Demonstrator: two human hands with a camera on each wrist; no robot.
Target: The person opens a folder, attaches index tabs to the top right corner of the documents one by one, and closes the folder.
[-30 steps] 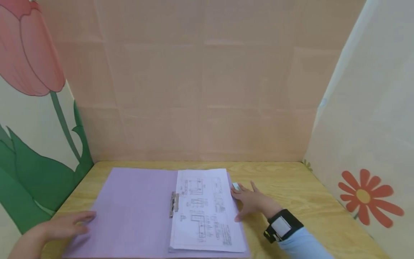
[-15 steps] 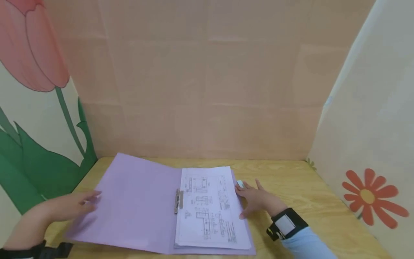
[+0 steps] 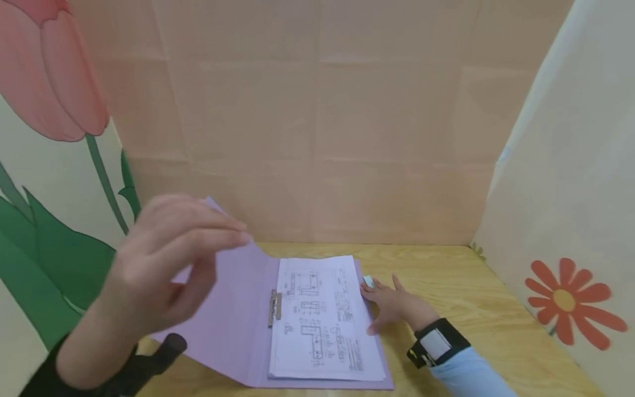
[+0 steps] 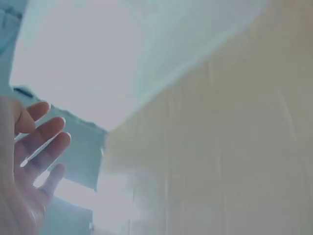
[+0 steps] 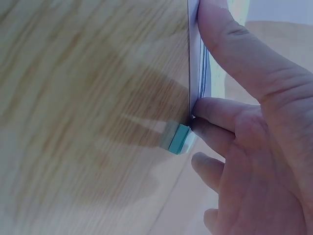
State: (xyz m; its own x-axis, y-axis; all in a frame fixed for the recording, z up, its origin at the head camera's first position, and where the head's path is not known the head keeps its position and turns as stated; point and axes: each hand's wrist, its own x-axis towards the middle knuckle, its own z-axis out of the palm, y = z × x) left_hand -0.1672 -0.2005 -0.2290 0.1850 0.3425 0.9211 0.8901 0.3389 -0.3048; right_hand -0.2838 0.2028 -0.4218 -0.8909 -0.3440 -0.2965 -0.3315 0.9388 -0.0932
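A lilac clip folder (image 3: 233, 309) lies spread on the table, its left cover raised at a slant. White sheets with technical drawings (image 3: 324, 317) sit in its right half under a metal clip (image 3: 275, 309). My left hand (image 3: 163, 264) is up in front of the raised cover, overlapping its top corner in the head view. In the left wrist view its fingers (image 4: 46, 156) are loosely bent with nothing between them. My right hand (image 3: 394, 306) rests thumb and fingertips against the folder's right edge. A small pale teal block (image 5: 179, 138) lies beside those fingertips.
The wood-grain table (image 3: 476, 331) extends right of the folder. A beige wall sheet (image 3: 317, 138) stands behind. Side panels carry a tulip (image 3: 54, 77) on the left and a red flower (image 3: 565, 300) on the right.
The folder's left cover has risen from flat to a steep slant. My left hand has moved up and right, nearer the head camera. The right hand has stayed at the folder's right edge.
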